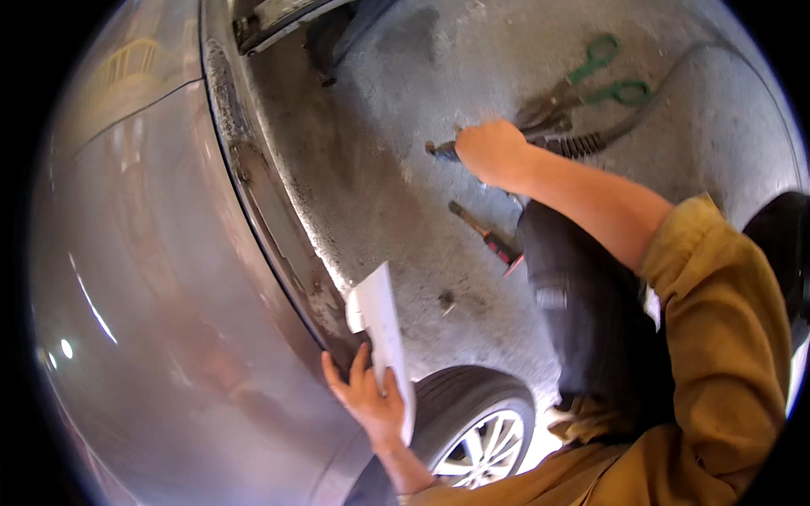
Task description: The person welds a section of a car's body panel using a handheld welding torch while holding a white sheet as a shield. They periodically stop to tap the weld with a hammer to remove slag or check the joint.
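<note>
My left hand (369, 403) is beside the rusty sill (283, 232) of a grey car, gripping a long white folded panel (384, 325). One end of that panel leans against the sill's lower edge. Out to the right, low over the floor, my right hand (494, 153) is closed around a black welding torch (443, 152). Its ribbed sleeve (582, 145) and cable trail off to the right. Just past the hand lie metal snips with green handles (601, 52), partly blurred. My fingers hide most of the torch's grip.
A tool with a red and black handle (498, 246) lies on the concrete floor (380, 198) near my knee (561, 261). The car's wheel (485, 438) is close by my left forearm. At the top is an open door edge (278, 24).
</note>
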Demonstrator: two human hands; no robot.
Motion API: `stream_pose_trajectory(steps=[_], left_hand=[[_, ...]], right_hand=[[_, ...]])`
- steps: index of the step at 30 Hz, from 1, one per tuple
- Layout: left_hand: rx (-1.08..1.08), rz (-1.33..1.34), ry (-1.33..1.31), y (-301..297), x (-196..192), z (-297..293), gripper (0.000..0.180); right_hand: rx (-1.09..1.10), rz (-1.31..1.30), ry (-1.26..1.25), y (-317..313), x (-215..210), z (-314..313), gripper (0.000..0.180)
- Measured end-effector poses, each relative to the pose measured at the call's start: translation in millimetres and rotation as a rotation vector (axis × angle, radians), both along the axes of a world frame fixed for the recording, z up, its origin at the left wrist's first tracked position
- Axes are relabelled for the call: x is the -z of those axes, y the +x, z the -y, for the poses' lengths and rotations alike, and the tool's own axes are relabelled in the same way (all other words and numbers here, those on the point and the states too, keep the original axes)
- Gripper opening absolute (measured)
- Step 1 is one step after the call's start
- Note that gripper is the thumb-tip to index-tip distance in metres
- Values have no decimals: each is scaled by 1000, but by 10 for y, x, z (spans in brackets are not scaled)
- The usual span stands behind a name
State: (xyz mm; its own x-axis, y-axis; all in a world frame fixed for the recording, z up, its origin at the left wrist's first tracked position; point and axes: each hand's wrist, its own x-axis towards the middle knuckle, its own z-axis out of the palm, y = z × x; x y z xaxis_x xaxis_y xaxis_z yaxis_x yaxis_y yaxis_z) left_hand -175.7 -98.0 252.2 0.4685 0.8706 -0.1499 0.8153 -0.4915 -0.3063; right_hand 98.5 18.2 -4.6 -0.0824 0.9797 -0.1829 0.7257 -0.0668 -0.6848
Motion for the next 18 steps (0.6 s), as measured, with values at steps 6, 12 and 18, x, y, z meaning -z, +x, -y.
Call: stream_pose_trajectory(steps=[6, 12, 18], left_hand=[[-196, 128, 223, 313, 60, 215, 25], [-378, 265, 192, -42, 75, 412, 34], [-737, 665, 159, -217, -355, 629, 43]], right_hand=[[267, 19, 166, 111, 563, -12, 13], [250, 72, 99, 353, 955, -234, 21], [354, 213, 233, 792, 1386, -492, 20]])
